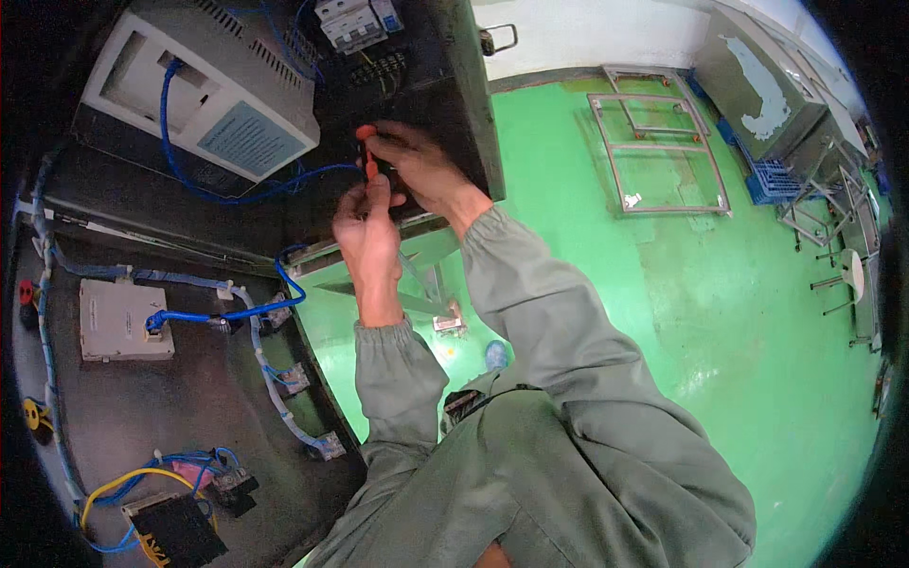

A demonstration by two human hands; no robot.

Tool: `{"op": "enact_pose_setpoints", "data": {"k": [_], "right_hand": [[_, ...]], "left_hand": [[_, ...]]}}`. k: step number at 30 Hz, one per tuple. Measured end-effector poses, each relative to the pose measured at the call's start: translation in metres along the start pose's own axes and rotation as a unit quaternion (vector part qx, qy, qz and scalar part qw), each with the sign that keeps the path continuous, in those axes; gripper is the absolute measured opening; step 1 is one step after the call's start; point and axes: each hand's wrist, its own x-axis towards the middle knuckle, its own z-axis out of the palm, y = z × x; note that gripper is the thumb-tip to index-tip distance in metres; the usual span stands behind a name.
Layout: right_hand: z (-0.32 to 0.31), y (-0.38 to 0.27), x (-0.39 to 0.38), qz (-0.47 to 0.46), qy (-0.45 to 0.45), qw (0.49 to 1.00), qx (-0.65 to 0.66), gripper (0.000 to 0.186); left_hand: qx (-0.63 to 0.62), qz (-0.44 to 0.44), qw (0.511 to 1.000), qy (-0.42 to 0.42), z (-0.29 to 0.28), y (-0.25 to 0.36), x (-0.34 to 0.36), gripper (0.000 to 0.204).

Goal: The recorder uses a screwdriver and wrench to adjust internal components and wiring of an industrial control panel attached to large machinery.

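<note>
Inside the dark metal cabinet, I hold an orange-red screwdriver (370,163) upright in the picture, near the cabinet's front edge. My left hand (369,237) is closed, its thumb and fingers pinching the lower part of the handle. Around the rounded red end, the thumb and fingers of my right hand (428,172) close in from the right. The tip and whatever it meets are hidden. A blue cable (327,170) runs from a grey-white vented unit (213,90) to beside the screwdriver. Above my hands are a white circuit breaker (355,26) and a dark terminal block (379,71).
The open cabinet door (218,398) at left carries a flat grey box (126,320), cable bundles and blue and yellow wires. The cabinet's right side wall (473,95) rises beside my right hand. Metal frames (658,147) lie on the green floor, with a blue crate (772,182) further right.
</note>
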Motion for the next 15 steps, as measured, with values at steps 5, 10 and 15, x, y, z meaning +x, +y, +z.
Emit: {"op": "enact_pose_setpoints", "data": {"k": [5, 10, 15], "right_hand": [[0.01, -0.009, -0.008, 0.007, 0.002, 0.998, -0.055, 0.037], [0.007, -0.007, -0.006, -0.012, 0.018, 0.999, -0.049, 0.037], [0.002, -0.004, -0.004, -0.031, 0.026, 0.993, -0.107, 0.033]], "left_hand": [[0.151, 0.148, 0.977, 0.03, -0.005, -0.016, 0.005, 0.029], [0.207, 0.191, 0.958, 0.044, -0.003, -0.013, 0.002, 0.033], [0.078, 0.047, 0.996, 0.027, -0.003, -0.011, -0.004, 0.03]]}}
